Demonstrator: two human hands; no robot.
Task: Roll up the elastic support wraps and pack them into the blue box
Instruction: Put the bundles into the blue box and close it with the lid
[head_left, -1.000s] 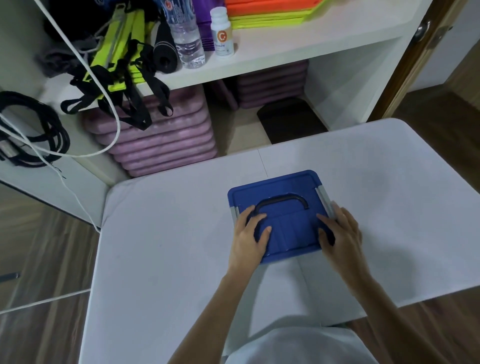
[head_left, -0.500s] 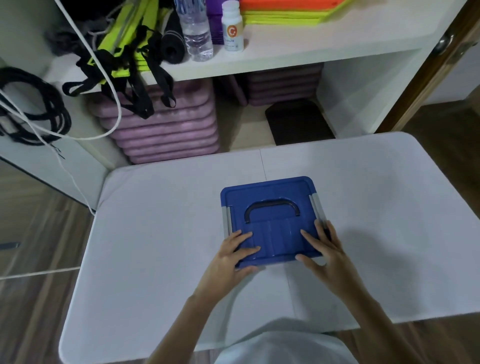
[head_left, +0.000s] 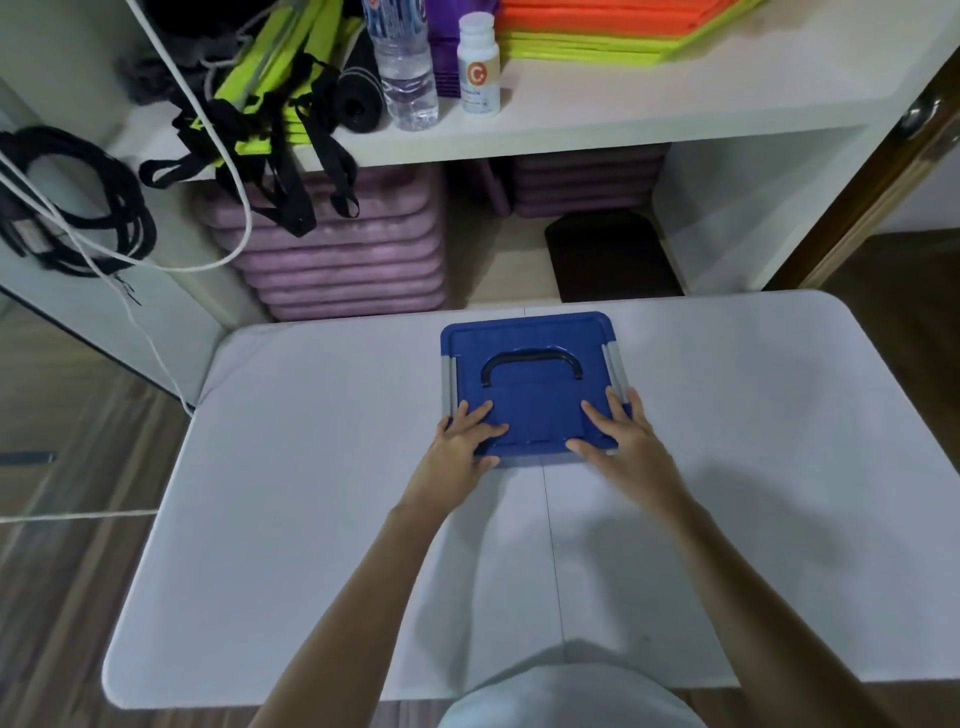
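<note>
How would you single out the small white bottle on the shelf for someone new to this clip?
Look at the white shelf behind the table. The white bottle stands upright just right of the clear water bottle. An orange circle on its label sets it apart.

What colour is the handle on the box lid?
Black handle, seen in the head view.

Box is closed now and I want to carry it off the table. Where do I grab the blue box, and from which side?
Probably by the black handle on the lid of the blue box, reached from straight above. It lies flat in its recess, so hook fingers under the bar and swing it up first. Both the left hand and right hand rest flat on the lid's near edge, just short of it.
</note>
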